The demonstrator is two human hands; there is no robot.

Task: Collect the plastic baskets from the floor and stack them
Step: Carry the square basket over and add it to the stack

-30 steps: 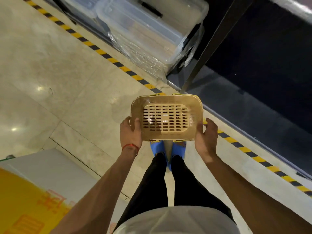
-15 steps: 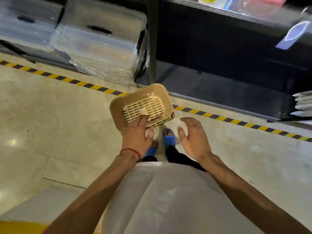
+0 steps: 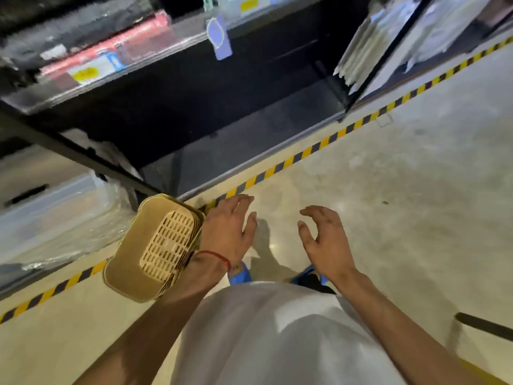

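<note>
A stack of tan plastic baskets (image 3: 155,248), nested and turned bottom-up so the slotted base shows, sits low at the left over the striped floor tape. My left hand (image 3: 227,232) is just to its right with fingers stretched forward and nothing in it; the stack's edge lies against my wrist area, and I cannot tell if they touch. My right hand (image 3: 324,240) hovers over the floor, apart from the baskets, with loosely curved fingers and holding nothing.
Yellow-and-black tape (image 3: 308,151) runs diagonally along a dark shelving rack (image 3: 194,107). Clear wrapped plastic bins (image 3: 55,212) stand at the left. White flat items (image 3: 358,56) lean at the upper right. A dark bar (image 3: 483,326) lies at the right edge. Blue slippers (image 3: 240,275) below.
Both hands held the baskets a second ago. The right hand let go first, then the left hand came off. The baskets now sit further left and the view has swung right.
</note>
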